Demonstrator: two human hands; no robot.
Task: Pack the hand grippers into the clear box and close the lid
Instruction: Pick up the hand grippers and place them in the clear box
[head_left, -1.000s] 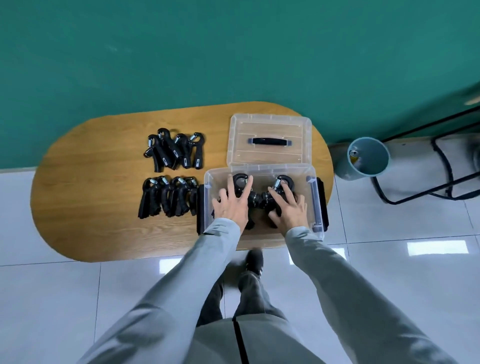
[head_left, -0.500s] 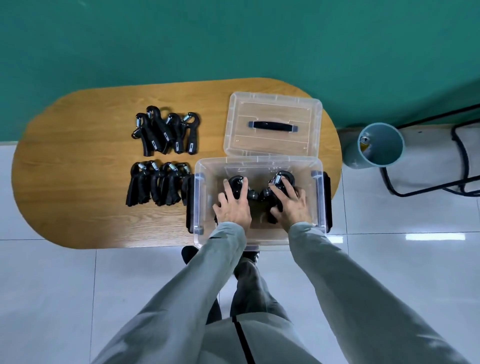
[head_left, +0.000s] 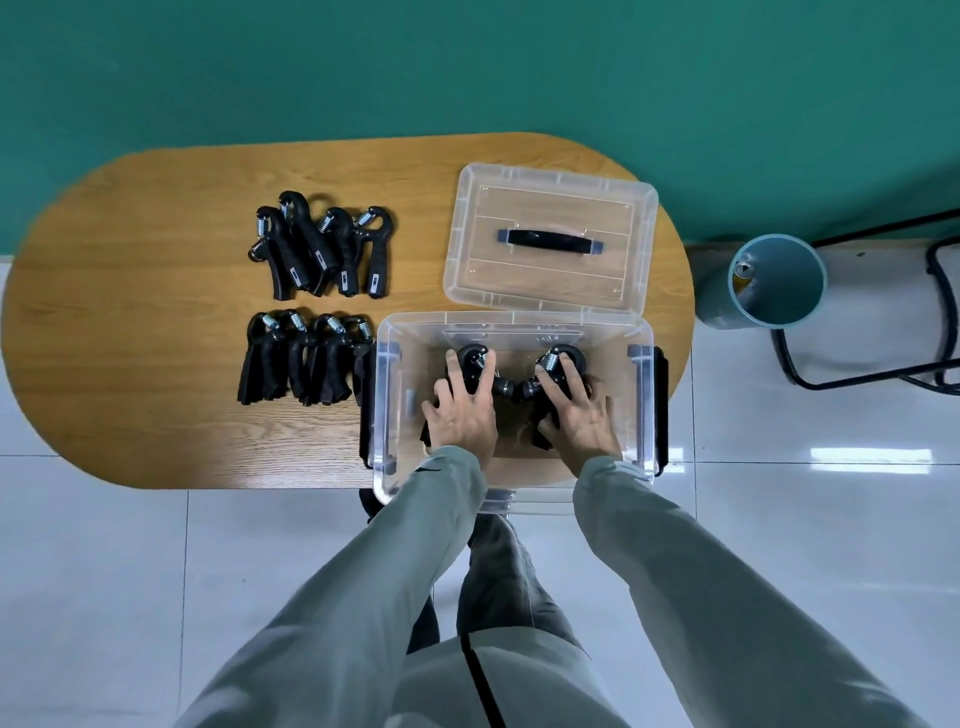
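- While both hands sit inside the clear box (head_left: 640, 332), left hand (head_left: 464, 410) and right hand (head_left: 576, 410) each press spread fingers on a hand gripper.
- Lid (head_left: 550, 239) lies off, behind the box.
- Eight hand grippers (head_left: 311, 301) remain on the surface (head_left: 130, 312), left.

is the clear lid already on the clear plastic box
No, the clear lid with the black handle lies flat on the wooden table behind the open clear plastic box.

Clear glossy plastic box (head_left: 387, 395), wood-grain table (head_left: 156, 364)
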